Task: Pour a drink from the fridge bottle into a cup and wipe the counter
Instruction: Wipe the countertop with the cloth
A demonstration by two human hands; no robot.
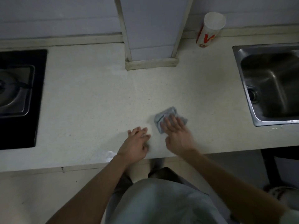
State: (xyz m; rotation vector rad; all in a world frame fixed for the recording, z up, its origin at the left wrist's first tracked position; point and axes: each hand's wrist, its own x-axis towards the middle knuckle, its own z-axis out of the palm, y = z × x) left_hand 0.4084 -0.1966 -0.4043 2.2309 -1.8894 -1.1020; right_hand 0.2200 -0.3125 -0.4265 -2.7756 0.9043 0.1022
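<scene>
On the pale counter (97,102), near its front edge, a grey cloth (166,113) lies bunched. The right hand (177,135) presses flat on it, fingers straight and slightly spread, covering the cloth's near half. Just left of the cloth and not touching it, the left hand (137,143) rests on the bare counter with fingers stretched forward and close together, holding nothing; blur hides how its thumb lies. The cup (210,29), tall and white with red and orange print, stands upright at the back of the counter by the wall, well apart from both hands, between a white column (152,29) and the sink (237,62). What the cup holds cannot be told. The steel sink is set into the counter at the right, and a black stove (16,94) with a metal burner sits at the left. Both bare forearms reach over the counter's front edge.
</scene>
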